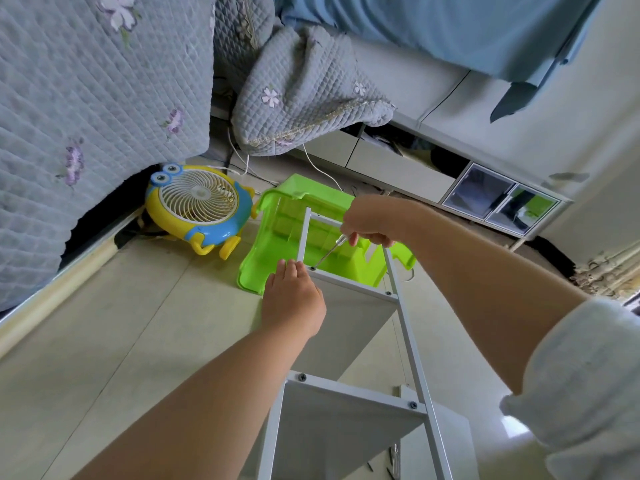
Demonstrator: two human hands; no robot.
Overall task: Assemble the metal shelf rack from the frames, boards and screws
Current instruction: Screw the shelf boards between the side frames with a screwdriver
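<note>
— On the pale tiled floor we see the white metal rack frame lying with its long square-section rails running away from us, its far end over an overturned bright green plastic stool.

— We agree. Two flat white boards are fixed between the rails: the near board and the far board, both smooth and matte, each dropping away under a thin crossbar.

— At the near crossbar we can make out two dark round-headed screws, one at the left end and one at the right end.

— Our right hand is curled round the handle of a slim screwdriver; its shiny shaft slants down-left to a screw at the left end of the far crossbar.

— And our left hand lies on the left corner of that far board, fingers straight and together, fingertips touching the left rail just beside that screw. It presses rather than grips.

— Beside the stool, toward the floor's left edge, stands a round yellow and blue cartoon fan with a white ribbed grille.

— Above it hangs a grey quilted bedspread stitched in small squares, with purple flowers. A fuzzy pale sleeve is bunched at our right elbow.
</note>
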